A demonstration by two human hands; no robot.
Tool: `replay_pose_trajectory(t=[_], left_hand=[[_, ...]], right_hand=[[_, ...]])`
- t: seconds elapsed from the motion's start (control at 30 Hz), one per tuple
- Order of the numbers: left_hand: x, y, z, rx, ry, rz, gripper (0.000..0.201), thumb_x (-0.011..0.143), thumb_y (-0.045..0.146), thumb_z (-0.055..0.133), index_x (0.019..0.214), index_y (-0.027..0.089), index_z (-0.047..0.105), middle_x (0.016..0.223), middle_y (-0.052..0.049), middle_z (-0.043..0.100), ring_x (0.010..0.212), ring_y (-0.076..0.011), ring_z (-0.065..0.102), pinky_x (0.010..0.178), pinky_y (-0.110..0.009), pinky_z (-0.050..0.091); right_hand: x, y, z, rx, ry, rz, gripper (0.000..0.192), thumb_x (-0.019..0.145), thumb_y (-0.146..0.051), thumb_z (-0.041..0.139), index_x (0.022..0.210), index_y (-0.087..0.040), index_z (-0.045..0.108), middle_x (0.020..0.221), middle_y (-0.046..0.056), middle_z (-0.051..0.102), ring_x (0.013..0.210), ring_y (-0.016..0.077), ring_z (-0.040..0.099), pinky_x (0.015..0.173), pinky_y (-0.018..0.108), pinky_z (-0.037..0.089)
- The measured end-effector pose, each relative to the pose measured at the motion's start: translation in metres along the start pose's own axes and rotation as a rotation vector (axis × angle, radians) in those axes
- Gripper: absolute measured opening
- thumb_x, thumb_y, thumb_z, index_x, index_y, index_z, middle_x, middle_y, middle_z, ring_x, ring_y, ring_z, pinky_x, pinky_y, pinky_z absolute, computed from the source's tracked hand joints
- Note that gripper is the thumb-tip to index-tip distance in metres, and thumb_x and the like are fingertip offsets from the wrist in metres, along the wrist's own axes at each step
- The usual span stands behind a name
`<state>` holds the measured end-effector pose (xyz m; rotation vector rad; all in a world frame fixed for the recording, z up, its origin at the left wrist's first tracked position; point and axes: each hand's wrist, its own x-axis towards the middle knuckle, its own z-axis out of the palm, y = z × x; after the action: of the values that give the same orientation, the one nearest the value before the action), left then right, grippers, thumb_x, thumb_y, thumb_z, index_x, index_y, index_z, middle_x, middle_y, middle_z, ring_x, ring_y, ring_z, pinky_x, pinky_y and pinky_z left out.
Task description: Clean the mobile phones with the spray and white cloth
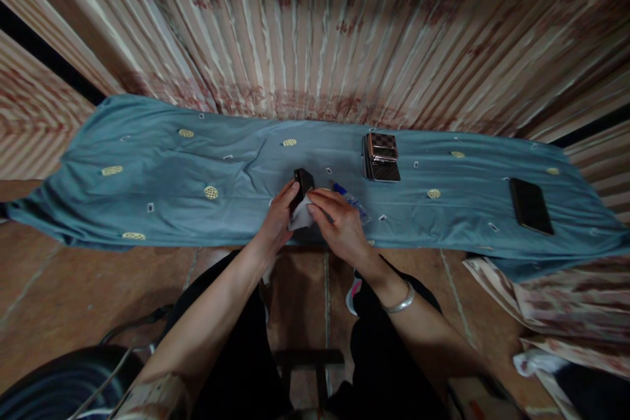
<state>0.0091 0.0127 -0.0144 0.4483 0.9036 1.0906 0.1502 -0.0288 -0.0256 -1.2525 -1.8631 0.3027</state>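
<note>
- Black, boxy and hard-edged, one case (pixel 306 178) sits above the table's near edge, gripped between the thumb and curled fingers of the left hand (pixel 278 215).
- White, soft and creased, one wipe (pixel 300 215) lies against the case's near end; the right hand (pixel 342 220) pinches it between thumb and bent fingers.
- Silvery metal, one smooth bangle (pixel 402 302) circles the right wrist.
- Clear, crinkled plastic with blue marks: one packet (pixel 358 205), just beyond the right hand.
- Farther right, one checkered, shiny-rimmed case (pixel 382 140) rests on a flat, dark piece (pixel 386 172).
- Far right, one black rectangular slab (pixel 531 207) lies flat.
- Wrinkled blue-green tablecloth (pixel 172 177), printed with yellow ovals, beneath.
- One pleated, red-patterned curtain (pixel 305 46) behind.
</note>
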Motion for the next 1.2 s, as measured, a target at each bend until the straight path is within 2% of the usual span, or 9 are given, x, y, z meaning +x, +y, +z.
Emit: replay_pose_trajectory(t=[0.13,0.3,0.4,0.53,0.63,0.77,0.93,1.03,1.2], left_hand=[[0.0,0.001,0.003,-0.026,0.017,0.012,0.011,0.094,0.022,0.066,0.088,0.018,0.074,0.079,0.001,0.074,0.07,-0.0125,0.063,0.071,-0.022,0.049],[-0.003,-0.003,0.011,-0.038,-0.004,-0.096,0.016,0.094,0.023,0.067,0.082,0.017,0.073,0.07,0.001,0.07,0.062,-0.0119,0.06,0.068,-0.024,0.05],[-0.006,-0.006,0.014,-0.06,-0.06,-0.118,0.017,0.097,0.023,0.064,0.086,0.015,0.076,0.074,-0.002,0.072,0.068,-0.0129,0.064,0.074,-0.024,0.051],[-0.007,-0.011,0.014,-0.062,-0.093,-0.154,0.023,0.1,0.024,0.061,0.087,0.014,0.077,0.083,-0.005,0.076,0.077,-0.0151,0.069,0.083,-0.026,0.052],[-0.005,-0.014,0.011,-0.061,-0.057,-0.177,0.027,0.101,0.027,0.059,0.084,0.015,0.076,0.077,-0.003,0.074,0.071,-0.0144,0.066,0.076,-0.026,0.052],[-0.003,-0.011,0.008,-0.088,-0.01,-0.127,0.02,0.099,0.03,0.064,0.088,0.017,0.077,0.078,-0.002,0.074,0.071,-0.0146,0.066,0.073,-0.025,0.05],[-0.005,-0.001,0.008,-0.094,0.036,-0.159,0.031,0.101,0.03,0.059,0.078,0.015,0.072,0.065,0.0,0.066,0.059,-0.0122,0.059,0.066,-0.023,0.05],[-0.006,0.0,0.009,-0.091,0.046,-0.157,0.032,0.102,0.03,0.057,0.078,0.016,0.072,0.062,0.001,0.063,0.056,-0.0114,0.056,0.062,-0.023,0.048],[-0.004,-0.014,0.009,-0.085,0.01,-0.09,0.017,0.096,0.029,0.067,0.086,0.017,0.074,0.075,-0.001,0.071,0.072,-0.0142,0.064,0.075,-0.025,0.051]], right_hand=[[0.0,-0.001,0.0,-0.074,-0.014,-0.051,0.03,0.108,-0.03,0.051,0.122,-0.025,0.077,0.125,0.009,0.078,0.119,0.0233,0.072,0.11,0.042,0.057],[0.003,0.009,-0.003,-0.127,0.027,-0.061,0.031,0.109,-0.032,0.05,0.119,-0.024,0.078,0.12,0.009,0.078,0.112,0.0237,0.073,0.105,0.041,0.059],[0.005,0.018,-0.007,-0.155,0.061,-0.053,0.031,0.109,-0.033,0.049,0.118,-0.023,0.078,0.118,0.011,0.078,0.108,0.0245,0.073,0.101,0.04,0.06],[0.007,0.025,-0.011,-0.169,0.083,-0.017,0.031,0.108,-0.031,0.049,0.125,-0.022,0.073,0.118,0.012,0.078,0.109,0.0268,0.072,0.1,0.044,0.06],[0.006,0.019,-0.012,-0.178,0.064,-0.05,0.031,0.108,-0.027,0.047,0.123,-0.022,0.073,0.118,0.013,0.078,0.109,0.0276,0.072,0.1,0.045,0.059],[0.002,0.0,-0.008,-0.158,-0.008,-0.11,0.031,0.107,-0.025,0.047,0.122,-0.022,0.075,0.124,0.013,0.076,0.115,0.0277,0.07,0.106,0.047,0.057],[-0.003,-0.015,0.001,-0.131,-0.043,-0.163,0.031,0.106,-0.026,0.053,0.128,-0.02,0.074,0.128,0.013,0.076,0.119,0.0272,0.068,0.109,0.048,0.057],[-0.004,-0.015,0.004,-0.129,-0.04,-0.183,0.034,0.108,-0.021,0.048,0.13,-0.019,0.074,0.128,0.013,0.076,0.117,0.0259,0.069,0.108,0.046,0.057],[0.003,0.0,-0.001,-0.14,-0.033,-0.122,0.039,0.109,-0.022,0.043,0.135,-0.023,0.072,0.133,0.013,0.074,0.121,0.0273,0.068,0.11,0.05,0.057]])
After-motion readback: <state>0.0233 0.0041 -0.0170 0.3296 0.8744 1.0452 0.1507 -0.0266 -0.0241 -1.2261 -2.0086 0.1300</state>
